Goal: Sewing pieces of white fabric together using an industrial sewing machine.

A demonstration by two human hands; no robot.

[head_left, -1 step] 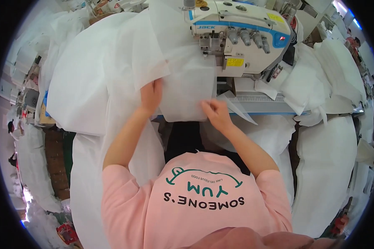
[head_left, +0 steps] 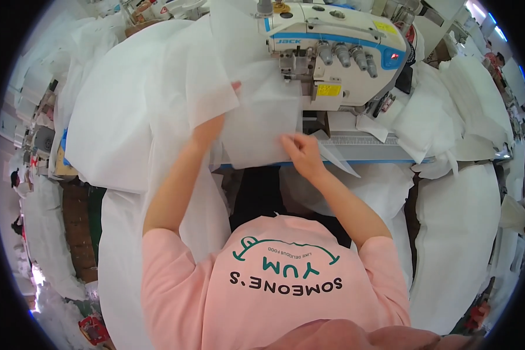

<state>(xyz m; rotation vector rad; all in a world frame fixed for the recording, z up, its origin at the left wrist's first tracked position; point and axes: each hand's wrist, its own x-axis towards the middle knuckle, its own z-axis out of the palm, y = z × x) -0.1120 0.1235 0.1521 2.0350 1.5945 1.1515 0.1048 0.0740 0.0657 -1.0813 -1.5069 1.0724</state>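
A thin white sheet of nonwoven fabric (head_left: 262,128) lies in front of and under the head of a white and blue overlock sewing machine (head_left: 344,58). My left hand (head_left: 211,127) reaches beneath a loose, see-through flap (head_left: 207,87) on the left. The flap covers most of its fingers; a fingertip shows past the flap's right edge. My right hand (head_left: 304,154) is closed with curled fingers at the sheet's right edge, pinching it near the front. A narrow pointed piece of the same white material (head_left: 338,156) sticks out beside the right hand.
Big heaps of white fabric lie on the left (head_left: 111,116) and right (head_left: 431,111). A ruler strip (head_left: 361,139) runs along the table's front edge. A dark phone-like object (head_left: 404,79) lies right of the machine. White material hangs at both sides of my legs.
My left hand has slid forward, farther under the flap. The front edge of the sheet has shifted slightly away from me. My right hand has risen a little.
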